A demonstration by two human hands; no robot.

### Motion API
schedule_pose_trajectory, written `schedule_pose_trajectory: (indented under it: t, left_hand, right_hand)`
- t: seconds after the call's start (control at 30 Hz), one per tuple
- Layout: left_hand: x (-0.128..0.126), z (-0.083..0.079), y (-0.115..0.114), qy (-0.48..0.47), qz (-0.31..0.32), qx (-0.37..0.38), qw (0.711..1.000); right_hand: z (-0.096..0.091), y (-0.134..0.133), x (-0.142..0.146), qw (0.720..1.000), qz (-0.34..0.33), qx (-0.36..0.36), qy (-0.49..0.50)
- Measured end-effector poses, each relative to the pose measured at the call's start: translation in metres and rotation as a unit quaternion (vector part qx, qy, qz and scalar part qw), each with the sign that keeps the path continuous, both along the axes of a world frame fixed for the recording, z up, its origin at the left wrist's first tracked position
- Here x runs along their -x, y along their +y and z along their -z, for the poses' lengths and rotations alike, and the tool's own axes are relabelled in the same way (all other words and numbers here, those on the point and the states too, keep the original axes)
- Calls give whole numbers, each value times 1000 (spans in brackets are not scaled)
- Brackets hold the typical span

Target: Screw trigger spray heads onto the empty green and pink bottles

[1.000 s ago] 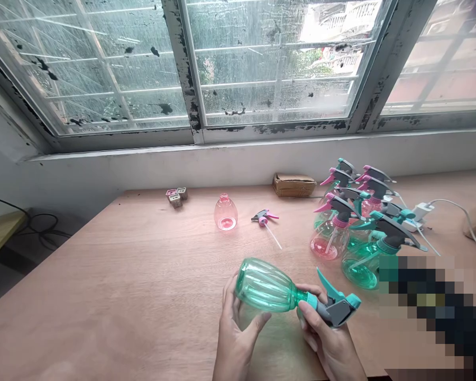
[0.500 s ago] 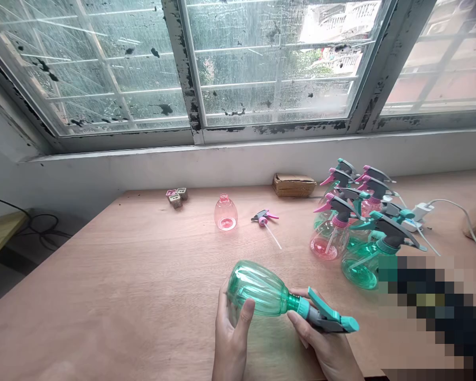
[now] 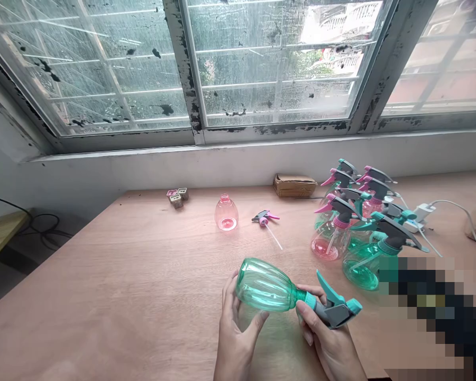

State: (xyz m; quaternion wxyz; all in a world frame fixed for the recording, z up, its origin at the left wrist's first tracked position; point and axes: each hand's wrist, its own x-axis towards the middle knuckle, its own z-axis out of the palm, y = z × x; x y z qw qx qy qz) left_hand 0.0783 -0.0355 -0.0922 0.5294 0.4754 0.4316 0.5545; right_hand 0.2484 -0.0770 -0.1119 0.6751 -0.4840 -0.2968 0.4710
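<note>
A clear green spray bottle [image 3: 266,286] lies tilted on its side in the air above the near part of the table. My left hand [image 3: 238,328] is wrapped round its base end, thumb on the near side and fingers behind. At the neck, the teal collar of the grey and teal trigger sprayer [image 3: 335,307] is pinched between the thumb and fingers of my right hand [image 3: 325,333]. The sprayer's trigger points up and away from me. Beyond the bottle, a pink bottle without a sprayer [image 3: 226,214] stands upright, and a pink and grey sprayer head [image 3: 264,218] lies beside it.
Several assembled pink and green spray bottles [image 3: 329,241] stand grouped at the right. A brown cardboard box [image 3: 294,185] sits by the wall. Small metallic blocks [image 3: 176,198] lie at the back left. A white plug with a cable [image 3: 423,211] rests behind the bottles.
The green bottle has shifted slightly right, and its sprayer has turned so the trigger stands more upright. My left hand has moved right with the bottle.
</note>
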Motion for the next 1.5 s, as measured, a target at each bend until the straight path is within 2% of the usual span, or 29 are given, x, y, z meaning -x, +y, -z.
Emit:
schedule_pose_trajectory:
  t: [0.3, 0.5, 0.73, 1.03, 1.17, 1.33, 1.5]
  left_hand:
    - [-2, -12, -2, -12, -22, 34, 999]
    - [0, -4, 2, -15, -9, 24, 1000]
    - [0, 4, -2, 61, -11, -2, 998]
    - [-2, -10, -4, -23, -4, 30, 999]
    - [2, -6, 1, -35, -5, 38, 999]
    - [6, -1, 5, -29, 19, 34, 999]
    - [4, 4, 4, -21, 8, 15, 1000]
  right_hand:
    - [1, -2, 0, 999, -40, -17, -27]
    - [2, 0, -2, 999, -32, -15, 2]
    - [2, -1, -2, 998, -33, -26, 45]
    - [4, -1, -3, 999, -43, -13, -15]
    - [1, -1, -2, 999, -41, -9, -22]
    - [3, 0, -3, 999, -31, -5, 16]
    - [3, 0, -2, 999, -35, -18, 34]
